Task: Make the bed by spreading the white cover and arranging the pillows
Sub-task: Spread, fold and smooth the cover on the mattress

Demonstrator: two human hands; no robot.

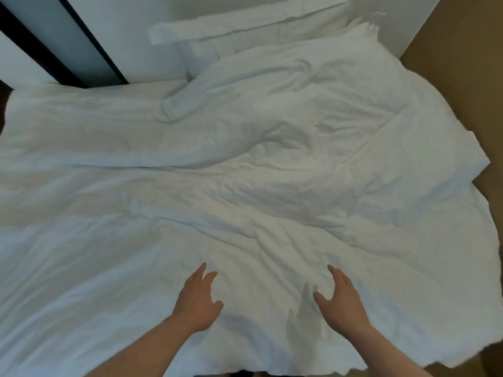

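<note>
Left hand (197,300) and right hand (341,299): fingers straight, apart, flat above white cover (245,186), gripping nothing. Cover lies rumpled across bed; pillows (245,28) at head. Risk: smoothing only near edge bunches far folds, cover ends skewed.

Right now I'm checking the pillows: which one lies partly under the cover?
The nearer pillow, its right part tucked under the bunched white cover. The far pillow leans uncovered against the wall.
</note>
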